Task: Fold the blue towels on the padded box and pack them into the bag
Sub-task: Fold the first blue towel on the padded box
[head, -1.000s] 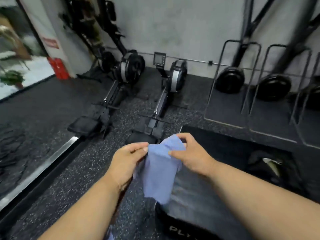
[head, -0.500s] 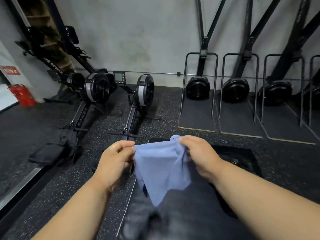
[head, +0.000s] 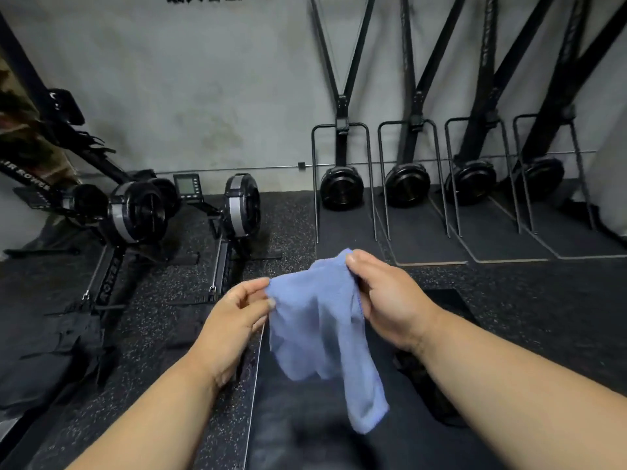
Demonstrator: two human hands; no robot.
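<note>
A small blue towel (head: 317, 329) hangs in the air between my hands, its lower end drooping to the right. My left hand (head: 234, 320) pinches its left top corner between thumb and fingers. My right hand (head: 386, 300) grips the right top corner, held a little higher. Below the towel lies the dark padded box (head: 305, 432), its left edge running down the frame. A dark shape (head: 427, 391) lies on the box under my right forearm; I cannot tell whether it is the bag.
Two rowing machines (head: 234, 212) stand on the speckled rubber floor to the left. Several black ski-type machines (head: 341, 184) with metal frames line the grey wall at the back right. A black mat (head: 51, 361) lies at the left.
The view has swung right and up. My hands have drawn the towel's top corners a little further apart, and the hanging end has swung to the right.
</note>
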